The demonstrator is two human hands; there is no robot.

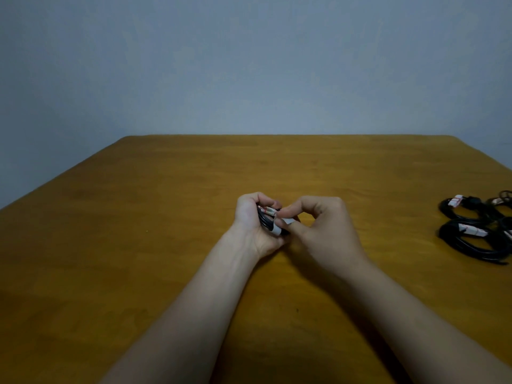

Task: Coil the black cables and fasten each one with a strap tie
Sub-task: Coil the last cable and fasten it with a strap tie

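While the left hand (253,225) grips a coiled black cable (264,223) just above the tabletop (138,217), its fingers (270,202) curled round it, the right hand (324,231) pinches the white strap tie (277,231) wrapped round the coil. Other tied coils (457,243) lie well apart, far right.

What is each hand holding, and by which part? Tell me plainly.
The left hand grips the coiled black cable around its bunched loops. The right hand pinches the free end of the white strap tie wrapped round that bundle.
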